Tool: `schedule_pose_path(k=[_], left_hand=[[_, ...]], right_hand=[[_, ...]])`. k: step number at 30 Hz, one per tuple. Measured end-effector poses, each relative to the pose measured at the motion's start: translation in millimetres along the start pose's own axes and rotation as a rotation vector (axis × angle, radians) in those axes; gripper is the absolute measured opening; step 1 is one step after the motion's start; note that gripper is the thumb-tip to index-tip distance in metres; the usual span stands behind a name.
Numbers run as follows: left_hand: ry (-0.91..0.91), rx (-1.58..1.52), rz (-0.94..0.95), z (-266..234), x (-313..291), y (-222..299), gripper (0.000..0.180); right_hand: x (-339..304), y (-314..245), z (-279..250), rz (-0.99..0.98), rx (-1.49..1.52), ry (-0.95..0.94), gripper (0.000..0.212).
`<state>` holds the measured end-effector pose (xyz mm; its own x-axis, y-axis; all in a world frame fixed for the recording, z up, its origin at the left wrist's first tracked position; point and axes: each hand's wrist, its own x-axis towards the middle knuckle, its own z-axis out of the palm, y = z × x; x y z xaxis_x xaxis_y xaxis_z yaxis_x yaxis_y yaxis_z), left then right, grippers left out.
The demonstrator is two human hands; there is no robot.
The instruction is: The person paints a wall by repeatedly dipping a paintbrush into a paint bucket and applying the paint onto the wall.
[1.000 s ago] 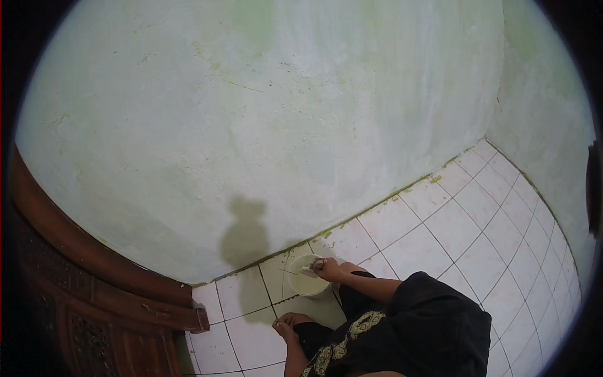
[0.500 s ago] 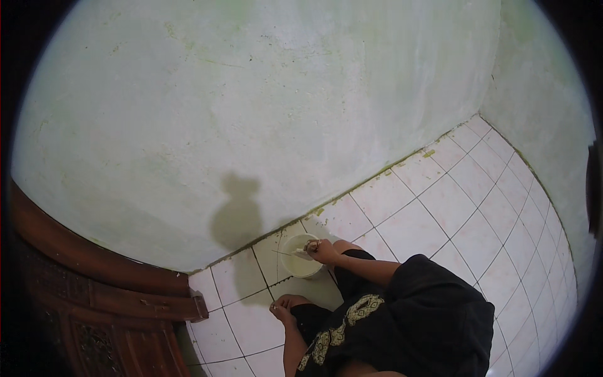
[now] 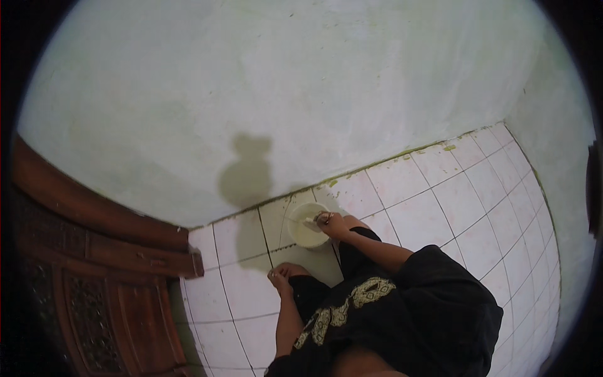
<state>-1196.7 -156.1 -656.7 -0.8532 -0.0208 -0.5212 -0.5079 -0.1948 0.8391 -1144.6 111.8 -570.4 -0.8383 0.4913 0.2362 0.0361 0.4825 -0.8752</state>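
A white bucket (image 3: 308, 244) with pale liquid inside stands on the tiled floor close to the wall, its thin wire handle arcing out on the left. Over its right rim, my right hand (image 3: 333, 226) is closed around what looks like a paintbrush (image 3: 309, 220); its pale end points into the bucket, and its exact shape is too small to make out. My left hand (image 3: 279, 276) rests at my left knee, left of the bucket and apart from it. Its fingers are too small and unclear to tell how they are held.
A patchy pale green wall (image 3: 188, 125) rises in front and meets another wall at the right. Yellow-green flecks (image 3: 333, 183) lie along the floor's edge. Carved dark wooden furniture (image 3: 125, 276) stands at the left. White tiles (image 3: 427, 207) cover the floor.
The view has shifted, so bucket, wall edge and furniture sit higher in the picture. My right hand stays at the bucket's rim with the paintbrush; my left hand stays at the knee.
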Motion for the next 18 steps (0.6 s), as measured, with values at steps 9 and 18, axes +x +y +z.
schedule_pose_path(k=[9,18], left_hand=[[-0.007,-0.002,0.018,10.7,-6.4,5.2,0.033],[0.035,-0.032,0.01,7.1,-8.1,6.4,0.034]], right_hand=[[1.3,6.7,-5.2,-0.021,-0.028,0.01,0.006],[-2.7,6.3,-2.5,-0.036,0.07,-0.047,0.004]])
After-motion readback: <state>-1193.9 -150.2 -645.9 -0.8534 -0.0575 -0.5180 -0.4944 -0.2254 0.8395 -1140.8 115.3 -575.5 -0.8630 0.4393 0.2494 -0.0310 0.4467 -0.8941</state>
